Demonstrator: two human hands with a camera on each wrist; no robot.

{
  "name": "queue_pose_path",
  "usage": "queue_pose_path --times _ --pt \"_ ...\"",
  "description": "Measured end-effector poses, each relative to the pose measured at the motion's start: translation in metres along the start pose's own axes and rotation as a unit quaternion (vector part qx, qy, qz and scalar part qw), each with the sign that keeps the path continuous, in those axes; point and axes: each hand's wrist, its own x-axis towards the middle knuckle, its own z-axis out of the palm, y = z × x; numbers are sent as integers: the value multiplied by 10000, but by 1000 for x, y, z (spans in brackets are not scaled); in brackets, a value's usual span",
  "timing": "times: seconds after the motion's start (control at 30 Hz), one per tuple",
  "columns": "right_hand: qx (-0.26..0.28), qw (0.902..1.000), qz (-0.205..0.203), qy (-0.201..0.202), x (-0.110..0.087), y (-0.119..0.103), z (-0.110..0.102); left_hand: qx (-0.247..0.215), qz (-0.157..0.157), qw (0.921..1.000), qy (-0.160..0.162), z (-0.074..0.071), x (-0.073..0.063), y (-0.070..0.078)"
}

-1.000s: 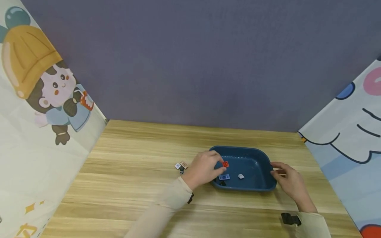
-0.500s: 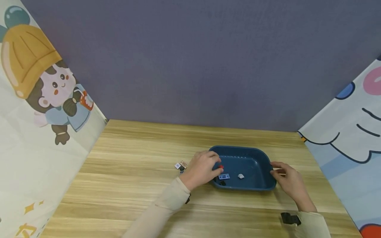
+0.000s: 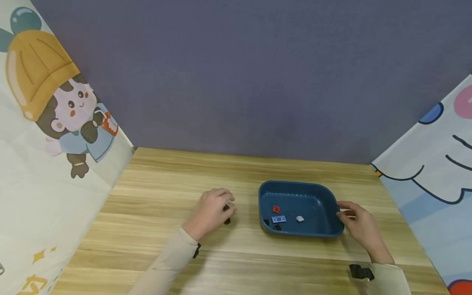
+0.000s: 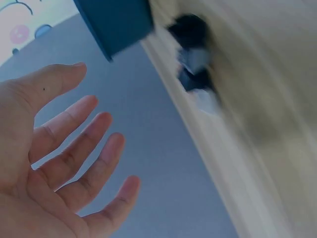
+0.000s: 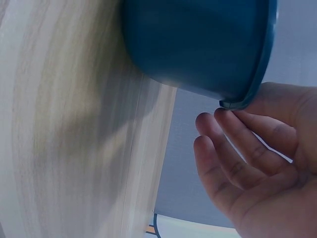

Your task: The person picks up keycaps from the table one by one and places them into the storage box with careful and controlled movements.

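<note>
Pieces of small size and several colours are partly gathered, judging by how they lie: five show inside the blue tray [image 3: 318, 221], right of centre in the lower half of the head view, while a little cluster remains outside it on the bench [image 3: 166, 180]. Those inside are a red piece [image 3: 275, 209], a light-blue piece [image 3: 278, 219], a white piece [image 3: 300, 218] and two dark pieces [image 3: 277, 227] near the lower left corner. What seems left is the cluster near the middle of the frame, where a tan piece [image 3: 230, 203] and some dark bits show; blur in the left wrist view and the covering fingers prevent a sure count. Of the hands, the left hand [image 3: 209, 211] is over that cluster, fingers apart and loosely bent, thumb well off them, with nothing held that the pictures show; the right hand [image 3: 360, 226] pinches the tray's right-hand rim. Half a second ago the left hand was over the tray's left end with the red piece at its fingertips; now that piece lies on the tray floor, a dark piece is uncovered beside the left wall, and the right hand's hold looks unchanged.
</note>
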Motion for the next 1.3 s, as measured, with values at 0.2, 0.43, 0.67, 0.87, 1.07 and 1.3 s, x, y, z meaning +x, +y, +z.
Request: queue_pose_path --times 0.2,0.43,0.67,0.87,1.07,1.3 --pt "9 10000 -51 35 0 0 0 218 -301 9992 -176 -1 -14 -18" --pt "-30 9998 -107 138 0 -1 0 469 -771 9945 -524 5 -22 -30" --pt "-36 9997 -141 171 0 1 1 585 -1176 9893 -642 14 -21 -36" --pt "-20 9996 -162 210 -1 0 1 744 -1369 9840 -866 18 -16 -37" --pt "-97 9997 -142 190 -1 1 1 855 -1485 9793 -1077 21 -11 -37" --pt "-100 9996 -133 208 -1 1 0 983 -1416 9798 -1013 23 -10 -36"
